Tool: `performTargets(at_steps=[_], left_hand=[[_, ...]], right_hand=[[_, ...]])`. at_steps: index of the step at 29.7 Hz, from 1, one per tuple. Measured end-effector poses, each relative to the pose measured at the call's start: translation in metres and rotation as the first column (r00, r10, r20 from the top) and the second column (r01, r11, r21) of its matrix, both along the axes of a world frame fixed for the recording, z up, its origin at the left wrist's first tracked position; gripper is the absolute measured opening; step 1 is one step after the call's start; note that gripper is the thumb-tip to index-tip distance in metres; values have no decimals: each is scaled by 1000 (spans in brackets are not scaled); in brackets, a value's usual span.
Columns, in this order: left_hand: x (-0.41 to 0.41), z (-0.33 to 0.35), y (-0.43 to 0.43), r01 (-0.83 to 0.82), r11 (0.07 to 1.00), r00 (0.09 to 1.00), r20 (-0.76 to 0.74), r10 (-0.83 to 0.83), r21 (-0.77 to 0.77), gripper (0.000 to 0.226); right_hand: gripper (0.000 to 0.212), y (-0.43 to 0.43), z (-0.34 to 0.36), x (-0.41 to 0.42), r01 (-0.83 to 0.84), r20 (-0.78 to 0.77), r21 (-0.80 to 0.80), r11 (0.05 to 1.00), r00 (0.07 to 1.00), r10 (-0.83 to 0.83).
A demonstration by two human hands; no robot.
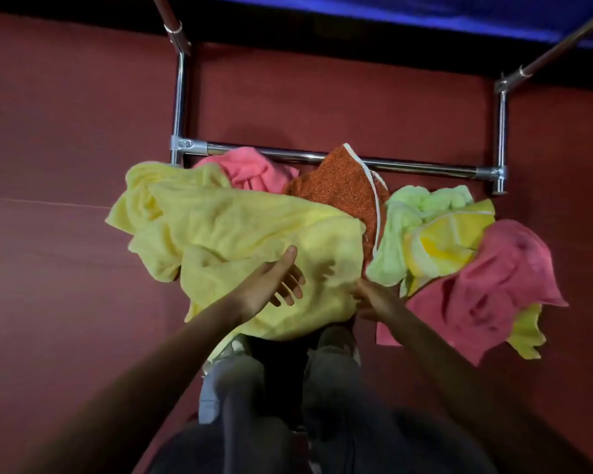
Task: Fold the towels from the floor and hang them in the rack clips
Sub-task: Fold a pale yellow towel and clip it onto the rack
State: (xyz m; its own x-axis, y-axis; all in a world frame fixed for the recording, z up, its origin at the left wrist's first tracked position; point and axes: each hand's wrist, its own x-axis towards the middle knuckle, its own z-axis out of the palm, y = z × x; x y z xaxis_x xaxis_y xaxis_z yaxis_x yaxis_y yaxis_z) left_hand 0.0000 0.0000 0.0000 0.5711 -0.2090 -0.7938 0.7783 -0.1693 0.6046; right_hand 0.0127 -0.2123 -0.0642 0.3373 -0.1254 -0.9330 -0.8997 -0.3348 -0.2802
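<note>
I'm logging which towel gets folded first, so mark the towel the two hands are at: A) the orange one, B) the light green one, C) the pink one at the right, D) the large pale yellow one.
D: the left hand is open over the large pale yellow towel, and the right hand appears to grip that towel's right edge.

We find no text, label, brand, number or sign that can be read anywhere in this view.
</note>
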Motion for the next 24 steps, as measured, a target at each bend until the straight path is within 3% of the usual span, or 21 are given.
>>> performTargets(at_steps=[3,7,12,17,19,21,24], left_hand=[[2,-20,0,30,999,999,-37,-29,28,65],[-2,-34,0,37,999,998,-49,-35,36,58],[-10,-43,4,30,998,998,-64,-26,51,56],[-20,-33,-3,28,999,1000,10,-28,27,37],[-19,-18,-6,37,999,999,23,-37,-25,44],[-14,-3,-8,57,997,998,43,-54,-58,57],[2,37,-9,32,998,988,151,-24,-50,44]], right_hand=[[23,-3,-35,-6,-46,60,-112,993,997,53],[20,-5,-57,-21,-44,-65,-23,999,997,43],[31,7,-61,-29,-130,10,-65,989,991,131],[22,28,-15,-15,-109,143,192,975,986,82],[19,41,14,-2,-139,194,343,929,978,75],[26,54,50,16,-6,116,501,865,991,-61],[30,68,104,47,20,116,645,764,986,-123]])
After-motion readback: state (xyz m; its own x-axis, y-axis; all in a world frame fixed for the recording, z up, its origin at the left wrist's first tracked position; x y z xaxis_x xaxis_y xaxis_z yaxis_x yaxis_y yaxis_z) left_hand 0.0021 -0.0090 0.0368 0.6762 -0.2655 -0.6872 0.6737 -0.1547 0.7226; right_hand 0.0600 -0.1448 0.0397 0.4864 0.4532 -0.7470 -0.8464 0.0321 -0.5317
